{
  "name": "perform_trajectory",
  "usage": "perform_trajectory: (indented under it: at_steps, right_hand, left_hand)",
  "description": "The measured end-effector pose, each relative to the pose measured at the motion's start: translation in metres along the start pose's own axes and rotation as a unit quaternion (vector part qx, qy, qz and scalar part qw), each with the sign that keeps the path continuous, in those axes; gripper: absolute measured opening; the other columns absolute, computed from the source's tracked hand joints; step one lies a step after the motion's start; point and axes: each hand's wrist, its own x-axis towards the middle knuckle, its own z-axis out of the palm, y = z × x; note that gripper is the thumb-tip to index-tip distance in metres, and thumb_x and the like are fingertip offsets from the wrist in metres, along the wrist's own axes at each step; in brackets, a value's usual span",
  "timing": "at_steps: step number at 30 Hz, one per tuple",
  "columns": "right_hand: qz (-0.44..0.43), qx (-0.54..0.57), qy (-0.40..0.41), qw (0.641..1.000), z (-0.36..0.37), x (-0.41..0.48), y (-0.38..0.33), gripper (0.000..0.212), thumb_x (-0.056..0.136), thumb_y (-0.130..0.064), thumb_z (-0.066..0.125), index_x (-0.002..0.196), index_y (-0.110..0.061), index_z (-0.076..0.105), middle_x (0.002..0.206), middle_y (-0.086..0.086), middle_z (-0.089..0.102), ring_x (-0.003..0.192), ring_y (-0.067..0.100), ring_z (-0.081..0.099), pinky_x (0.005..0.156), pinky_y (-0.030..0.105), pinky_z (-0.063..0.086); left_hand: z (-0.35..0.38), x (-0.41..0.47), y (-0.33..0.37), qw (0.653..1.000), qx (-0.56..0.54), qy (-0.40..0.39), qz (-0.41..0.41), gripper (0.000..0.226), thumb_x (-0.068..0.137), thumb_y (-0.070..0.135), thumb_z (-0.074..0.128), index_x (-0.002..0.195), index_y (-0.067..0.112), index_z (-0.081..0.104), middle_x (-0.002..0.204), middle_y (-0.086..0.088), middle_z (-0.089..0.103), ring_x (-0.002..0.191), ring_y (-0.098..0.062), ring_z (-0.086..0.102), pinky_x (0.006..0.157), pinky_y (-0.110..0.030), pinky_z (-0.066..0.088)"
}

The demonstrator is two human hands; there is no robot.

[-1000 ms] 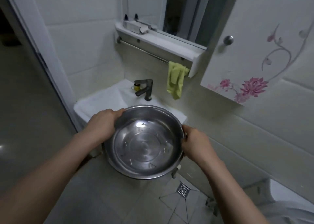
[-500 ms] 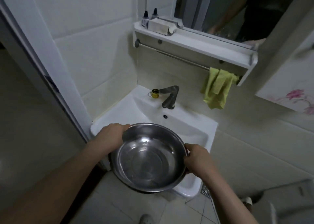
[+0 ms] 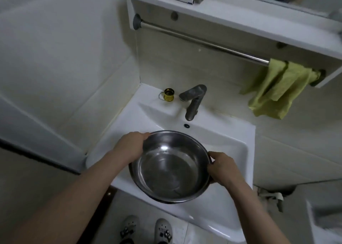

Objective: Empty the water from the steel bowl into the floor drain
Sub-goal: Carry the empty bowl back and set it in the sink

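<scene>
A round steel bowl [image 3: 169, 167] hangs over the front part of the white washbasin [image 3: 235, 147], tilted a little toward me. Its inside looks shiny; I cannot tell whether water is in it. My left hand [image 3: 130, 146] grips the bowl's far-left rim. My right hand [image 3: 223, 167] grips the right rim, thumb over the edge. The floor drain is out of view.
A grey faucet [image 3: 193, 102] and a small gold cup [image 3: 169, 95] stand at the basin's back. A yellow-green cloth [image 3: 277, 90] hangs on the towel bar [image 3: 194, 40] under a white shelf. My two shoes [image 3: 146, 229] stand on the tiled floor below the basin.
The bowl has come up from over the floor beside the drain to over the washbasin. The view has swung left and down, so the drain has left the frame. Both hands kept their grip.
</scene>
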Motion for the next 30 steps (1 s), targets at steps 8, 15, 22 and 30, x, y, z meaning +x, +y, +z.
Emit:
perform_trajectory:
  at_steps: [8, 15, 22, 30]
  right_hand:
    - [0.087, -0.018, 0.051, 0.995, 0.061, 0.084, 0.012, 0.032, 0.082, -0.004, 0.045, 0.107, -0.009, 0.064, 0.096, 0.011, 0.072, 0.084, 0.029, 0.07, 0.079, 0.037, 0.057]
    - [0.129, -0.009, 0.126, 0.984, 0.1, 0.126, 0.04, 0.03, 0.09, -0.013, 0.048, 0.117, -0.015, 0.06, 0.097, 0.006, 0.068, 0.076, 0.022, 0.059, 0.071, 0.032, 0.05]
    - [0.163, 0.044, 0.102, 0.98, 0.103, 0.142, 0.052, 0.036, 0.088, -0.011, 0.049, 0.122, -0.015, 0.059, 0.104, 0.011, 0.071, 0.091, 0.032, 0.069, 0.085, 0.042, 0.056]
    - [0.064, -0.101, 0.19, 0.975, 0.099, 0.163, 0.037, 0.032, 0.093, -0.014, 0.049, 0.125, -0.018, 0.056, 0.117, 0.008, 0.061, 0.097, 0.029, 0.063, 0.078, 0.035, 0.049]
  left_hand:
    - [0.068, 0.078, -0.033, 0.996, -0.024, -0.086, 0.016, 0.072, 0.084, 0.013, 0.052, 0.15, 0.03, 0.029, 0.134, -0.012, 0.053, 0.121, -0.032, 0.053, 0.096, -0.034, 0.044]
    - [0.108, 0.102, -0.043, 0.995, -0.068, -0.075, 0.025, 0.078, 0.083, -0.003, 0.049, 0.153, 0.02, 0.024, 0.153, -0.008, 0.037, 0.136, -0.027, 0.039, 0.106, -0.029, 0.033]
    - [0.118, 0.116, -0.041, 0.993, -0.107, -0.015, 0.054, 0.067, 0.086, -0.002, 0.049, 0.149, 0.016, 0.035, 0.147, -0.009, 0.047, 0.132, -0.028, 0.045, 0.102, -0.027, 0.034]
    - [0.127, 0.055, -0.039, 0.969, -0.144, -0.148, -0.133, 0.08, 0.091, 0.037, 0.053, 0.151, 0.013, 0.006, 0.138, -0.025, 0.048, 0.108, -0.042, 0.061, 0.086, -0.046, 0.054]
